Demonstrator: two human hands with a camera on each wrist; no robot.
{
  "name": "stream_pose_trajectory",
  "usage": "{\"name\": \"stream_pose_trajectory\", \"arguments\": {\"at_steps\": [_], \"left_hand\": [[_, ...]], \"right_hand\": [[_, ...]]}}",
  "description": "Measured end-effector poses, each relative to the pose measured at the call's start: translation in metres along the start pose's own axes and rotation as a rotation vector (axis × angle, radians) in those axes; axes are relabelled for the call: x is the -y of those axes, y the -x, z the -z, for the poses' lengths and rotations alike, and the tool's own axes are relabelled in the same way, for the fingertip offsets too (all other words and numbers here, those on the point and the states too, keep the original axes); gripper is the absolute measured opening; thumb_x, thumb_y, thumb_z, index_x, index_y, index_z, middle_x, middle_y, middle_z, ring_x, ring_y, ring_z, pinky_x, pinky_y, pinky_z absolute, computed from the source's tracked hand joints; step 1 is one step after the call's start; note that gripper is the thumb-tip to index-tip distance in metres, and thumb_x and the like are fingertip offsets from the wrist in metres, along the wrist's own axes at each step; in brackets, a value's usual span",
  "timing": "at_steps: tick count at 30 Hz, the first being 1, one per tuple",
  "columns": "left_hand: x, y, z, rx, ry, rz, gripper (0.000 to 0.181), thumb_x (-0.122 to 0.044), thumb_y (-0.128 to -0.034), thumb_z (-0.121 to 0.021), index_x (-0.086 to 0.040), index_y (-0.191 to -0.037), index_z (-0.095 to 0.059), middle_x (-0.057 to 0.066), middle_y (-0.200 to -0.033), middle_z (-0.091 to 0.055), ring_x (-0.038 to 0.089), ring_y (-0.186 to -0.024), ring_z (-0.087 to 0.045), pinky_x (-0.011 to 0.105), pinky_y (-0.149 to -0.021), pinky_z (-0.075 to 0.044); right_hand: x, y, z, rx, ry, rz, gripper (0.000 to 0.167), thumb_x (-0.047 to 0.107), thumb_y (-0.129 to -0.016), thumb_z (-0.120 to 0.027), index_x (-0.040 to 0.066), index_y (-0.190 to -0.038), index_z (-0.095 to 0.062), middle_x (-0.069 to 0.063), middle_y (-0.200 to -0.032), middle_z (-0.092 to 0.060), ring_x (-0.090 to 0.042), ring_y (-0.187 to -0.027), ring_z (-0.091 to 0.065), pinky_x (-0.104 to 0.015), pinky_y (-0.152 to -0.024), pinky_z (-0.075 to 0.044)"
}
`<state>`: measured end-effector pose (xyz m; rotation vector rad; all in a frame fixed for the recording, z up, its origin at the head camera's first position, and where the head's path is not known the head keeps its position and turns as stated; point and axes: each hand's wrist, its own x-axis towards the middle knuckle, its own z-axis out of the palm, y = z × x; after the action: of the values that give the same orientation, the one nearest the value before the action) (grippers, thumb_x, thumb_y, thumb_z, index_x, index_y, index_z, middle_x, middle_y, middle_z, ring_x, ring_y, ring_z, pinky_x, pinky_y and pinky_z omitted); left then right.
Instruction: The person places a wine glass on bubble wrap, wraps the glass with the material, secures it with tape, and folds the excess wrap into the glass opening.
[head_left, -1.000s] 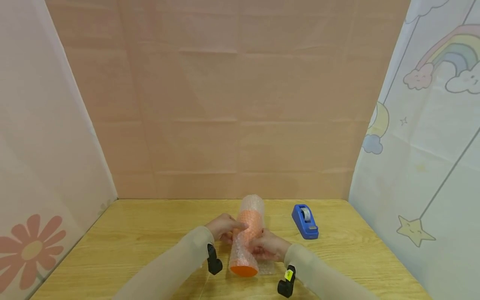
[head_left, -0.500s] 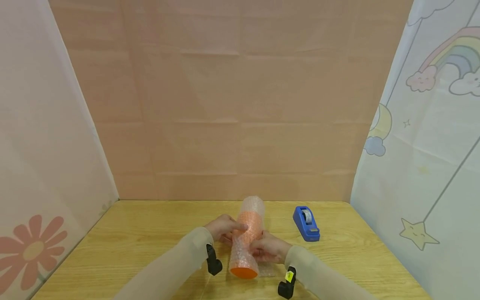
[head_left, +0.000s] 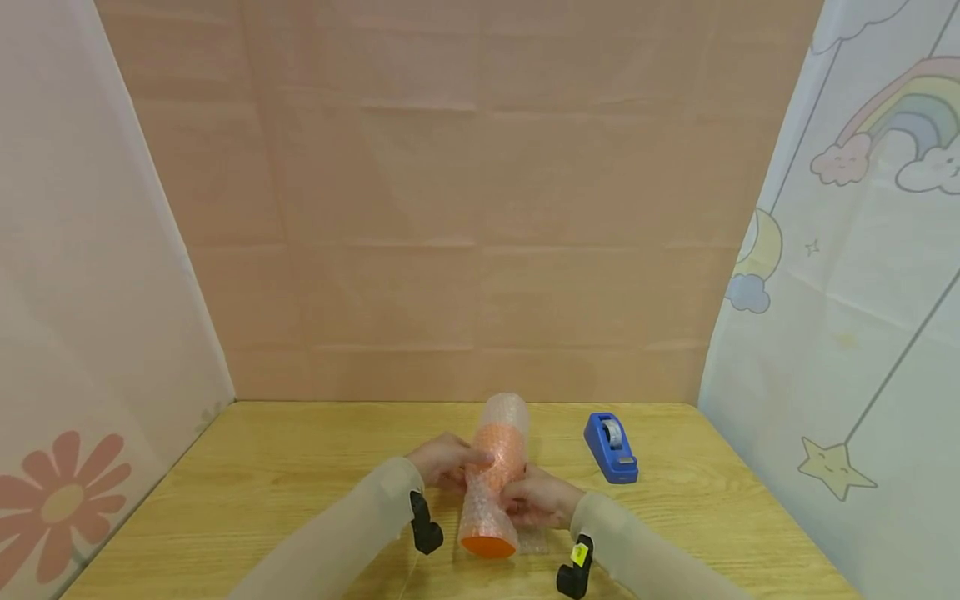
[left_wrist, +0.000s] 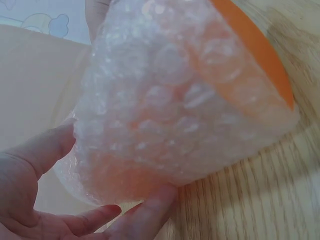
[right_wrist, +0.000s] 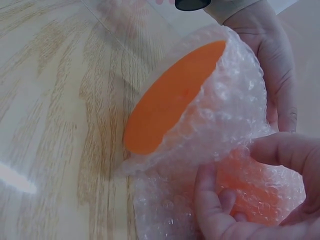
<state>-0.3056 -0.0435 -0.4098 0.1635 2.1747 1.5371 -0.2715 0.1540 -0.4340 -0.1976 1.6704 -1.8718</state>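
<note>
An orange object wrapped in bubble wrap [head_left: 501, 454] lies lengthwise on the table, its flat orange end [head_left: 489, 546] facing the near edge. My left hand [head_left: 444, 458] grips the roll from the left, thumb on top and fingers low against its side, as the left wrist view shows. From the right, my right hand [head_left: 542, 496] pinches the wrap at the narrower part between thumb and fingers. In the right wrist view, a loose flap of wrap [right_wrist: 162, 205] lies on the table beside the orange end [right_wrist: 172, 100].
A blue tape dispenser [head_left: 611, 450] with a roll of tape stands on the wooden table [head_left: 300, 450] to the right of the wrapped object. A plain backdrop rises behind the table, and patterned cloths hang at both sides.
Both hands keep their hold on the wrapped object with almost no movement. The head view has shifted very slightly.
</note>
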Motion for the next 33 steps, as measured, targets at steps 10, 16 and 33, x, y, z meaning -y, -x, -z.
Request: {"name": "stream_pose_trajectory", "arguments": {"at_steps": [10, 16, 33], "left_hand": [[-0.003, 0.001, -0.004, -0.012, 0.008, 0.023, 0.041, -0.029, -0.0859, -0.073, 0.003, -0.109, -0.062, 0.01, -0.097, -0.063, 0.019, -0.069, -0.064, 0.034, -0.063, -0.057], [-0.005, 0.003, -0.004, -0.021, -0.002, 0.029, 0.04, -0.028, -0.0855, -0.073, 0.003, -0.108, -0.061, 0.01, -0.096, -0.062, 0.019, -0.068, -0.063, 0.033, -0.061, -0.058], [-0.012, 0.008, -0.009, -0.062, -0.036, 0.024, 0.044, -0.027, -0.0841, -0.075, 0.003, -0.107, -0.052, 0.013, -0.093, -0.059, 0.018, -0.062, -0.061, 0.035, -0.062, -0.058]], "right_hand": [[0.001, 0.002, -0.002, -0.024, -0.034, -0.004, 0.071, -0.008, -0.08, -0.053, 0.002, -0.137, -0.012, -0.015, -0.114, -0.043, -0.022, -0.09, -0.047, -0.03, -0.073, -0.05], [0.003, 0.005, -0.008, -0.138, -0.09, -0.04, 0.096, -0.013, -0.078, -0.056, 0.011, -0.139, 0.014, -0.028, -0.123, -0.022, -0.029, -0.091, -0.047, -0.032, -0.071, -0.051], [0.001, 0.008, -0.004, -0.12, -0.094, -0.032, 0.096, -0.015, -0.08, -0.055, 0.009, -0.143, 0.014, -0.029, -0.128, -0.022, -0.032, -0.097, -0.045, -0.033, -0.073, -0.049]]}}
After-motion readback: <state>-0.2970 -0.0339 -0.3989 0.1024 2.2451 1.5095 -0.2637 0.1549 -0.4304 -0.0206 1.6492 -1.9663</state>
